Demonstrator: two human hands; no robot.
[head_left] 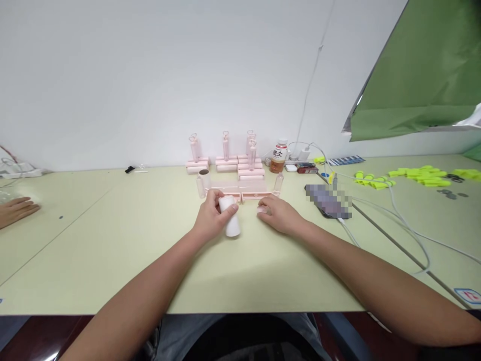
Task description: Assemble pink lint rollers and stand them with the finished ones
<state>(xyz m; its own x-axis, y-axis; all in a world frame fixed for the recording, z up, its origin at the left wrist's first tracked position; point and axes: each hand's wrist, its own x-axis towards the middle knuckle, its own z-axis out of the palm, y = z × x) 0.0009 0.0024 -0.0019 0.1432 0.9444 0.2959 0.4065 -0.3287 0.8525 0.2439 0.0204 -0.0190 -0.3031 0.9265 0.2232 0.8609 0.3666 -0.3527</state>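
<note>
My left hand is closed around a white paper roll, its thumb along the near side and the roll tilted over the table. My right hand rests lower right of the pink parts with its fingers curled; a small pale piece shows at the fingertips, too small to name. Just beyond both hands lie open pink cases with clear covers. Another roll with a cardboard core stands at their left, beside a clear pink tube. A similar tube stands at the right end.
Along the wall stand several pink cases bearing tubes with heart-shaped loops. Right of them are a drink bottle, a blurred phone, white cables and yellow-green pieces. Another person's hand lies at far left.
</note>
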